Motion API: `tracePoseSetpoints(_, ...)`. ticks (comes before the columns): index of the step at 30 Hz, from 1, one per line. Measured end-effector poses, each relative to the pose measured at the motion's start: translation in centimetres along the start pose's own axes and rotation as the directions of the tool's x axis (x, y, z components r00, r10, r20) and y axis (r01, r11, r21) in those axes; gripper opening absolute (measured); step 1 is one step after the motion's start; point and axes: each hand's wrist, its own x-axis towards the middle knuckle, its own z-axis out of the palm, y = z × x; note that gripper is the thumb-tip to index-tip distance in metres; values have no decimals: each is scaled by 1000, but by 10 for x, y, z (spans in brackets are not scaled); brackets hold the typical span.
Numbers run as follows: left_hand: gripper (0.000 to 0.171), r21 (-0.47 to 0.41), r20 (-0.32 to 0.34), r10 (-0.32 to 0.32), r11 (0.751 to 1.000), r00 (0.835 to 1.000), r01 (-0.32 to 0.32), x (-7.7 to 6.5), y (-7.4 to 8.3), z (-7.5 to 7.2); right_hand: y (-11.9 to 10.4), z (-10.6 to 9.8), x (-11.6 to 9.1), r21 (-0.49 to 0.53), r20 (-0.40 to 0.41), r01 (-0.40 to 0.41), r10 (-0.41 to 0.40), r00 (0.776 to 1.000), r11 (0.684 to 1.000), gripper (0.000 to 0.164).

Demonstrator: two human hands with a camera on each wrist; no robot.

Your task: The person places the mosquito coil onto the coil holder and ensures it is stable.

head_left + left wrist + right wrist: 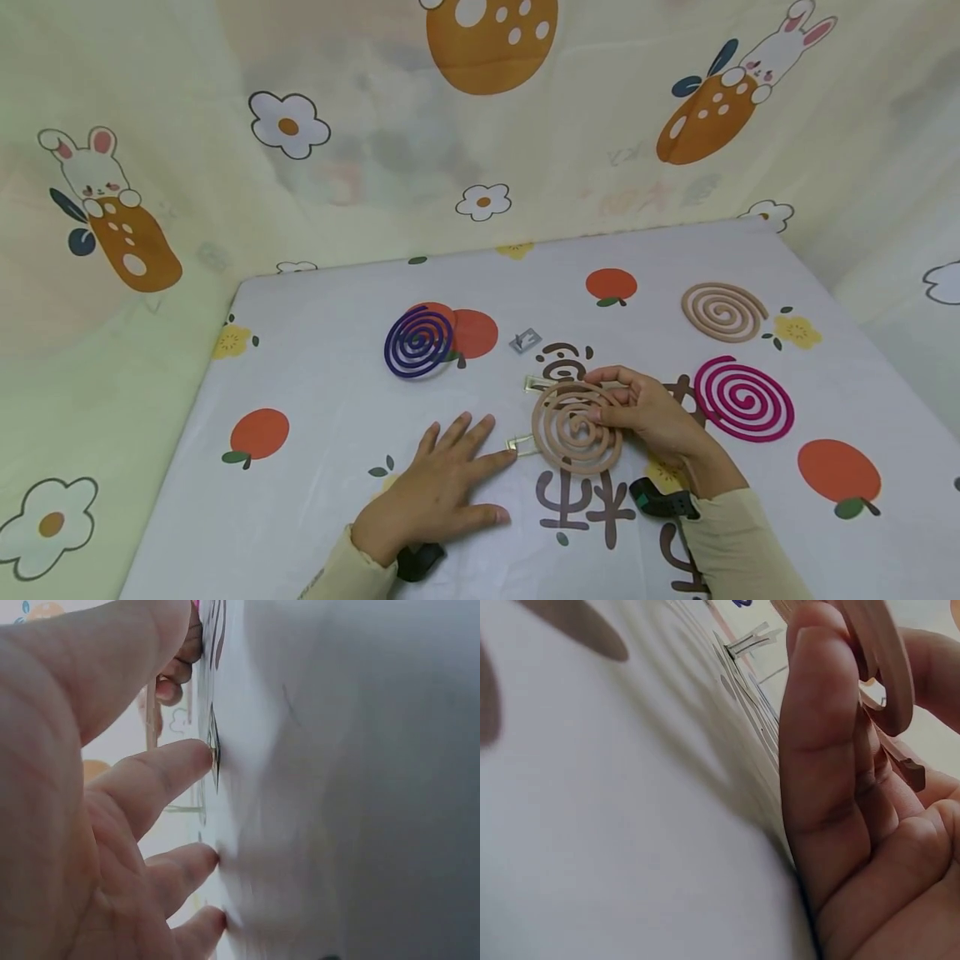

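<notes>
My right hand [663, 421] pinches a tan mosquito coil [579, 427] by its right side, thumb in front. In the right wrist view, part of that coil [891, 664] shows between thumb and fingers, raised off the cloth. My left hand [442, 492] lies with fingers spread on the table, and its index fingertip presses a small metal coil stand [522, 445]. The left wrist view shows that stand [215, 754] edge-on under the fingertip. A second, similar stand [536, 383] lies just behind, partly covered by the held coil.
A grey metal stand [525, 340] lies farther back. A dark blue coil [417, 342] is at the left, a magenta coil [745, 398] and another tan coil [723, 312] at the right. A printed cloth [322, 492] covers the table; a patterned curtain [390, 167] hangs behind.
</notes>
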Motion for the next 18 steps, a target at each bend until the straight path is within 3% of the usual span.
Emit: tracePoseSetpoints(18,76,27,10,-26,999,1000,25,6,-2,0,0,16,14,-35,80,-3,5,997,999,57)
